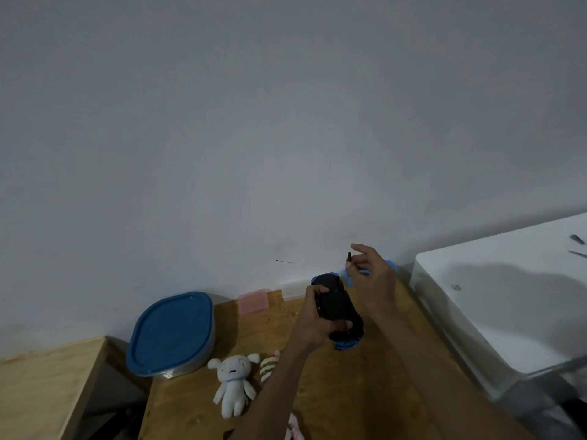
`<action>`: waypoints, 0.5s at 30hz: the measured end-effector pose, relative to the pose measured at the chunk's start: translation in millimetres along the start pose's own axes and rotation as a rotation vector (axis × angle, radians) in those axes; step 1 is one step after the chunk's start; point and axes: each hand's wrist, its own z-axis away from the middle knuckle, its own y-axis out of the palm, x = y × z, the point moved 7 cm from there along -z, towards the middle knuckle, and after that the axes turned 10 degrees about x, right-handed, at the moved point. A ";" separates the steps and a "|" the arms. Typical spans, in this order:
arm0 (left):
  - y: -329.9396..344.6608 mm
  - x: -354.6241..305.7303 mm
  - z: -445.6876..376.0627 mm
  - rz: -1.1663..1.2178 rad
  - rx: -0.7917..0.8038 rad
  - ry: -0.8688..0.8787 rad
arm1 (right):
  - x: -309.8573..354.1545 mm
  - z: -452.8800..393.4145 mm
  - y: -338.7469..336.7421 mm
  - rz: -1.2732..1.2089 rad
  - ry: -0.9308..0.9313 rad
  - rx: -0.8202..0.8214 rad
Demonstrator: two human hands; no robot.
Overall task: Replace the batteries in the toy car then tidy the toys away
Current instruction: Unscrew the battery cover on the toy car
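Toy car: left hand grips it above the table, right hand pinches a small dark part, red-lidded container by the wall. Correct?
Not quite: the head view shows the container with a blue lid, not red. The rest stands: left hand grips the toy car, right hand pinches the small dark part.

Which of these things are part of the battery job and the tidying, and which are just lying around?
In use: toy car gripped by left hand; small dark piece pinched by right hand; white plush toy; striped toy.

Lying about: blue-lidded container; pink box; white unit.

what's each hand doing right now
Left hand: grips the toy car, held above the table.
Right hand: pinches a small dark piece; what it is cannot be told.
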 end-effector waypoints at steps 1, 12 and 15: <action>-0.6 3.1 0.5 -0.003 -0.002 -0.003 | -5.2 -0.2 -2.1 -0.006 0.033 -0.012; -8.6 58.2 -6.3 0.022 -0.060 -0.044 | -141.9 71.5 6.5 0.207 0.414 0.153; -6.9 77.3 -8.0 0.045 -0.060 -0.069 | -184.3 107.6 18.7 0.238 0.532 0.182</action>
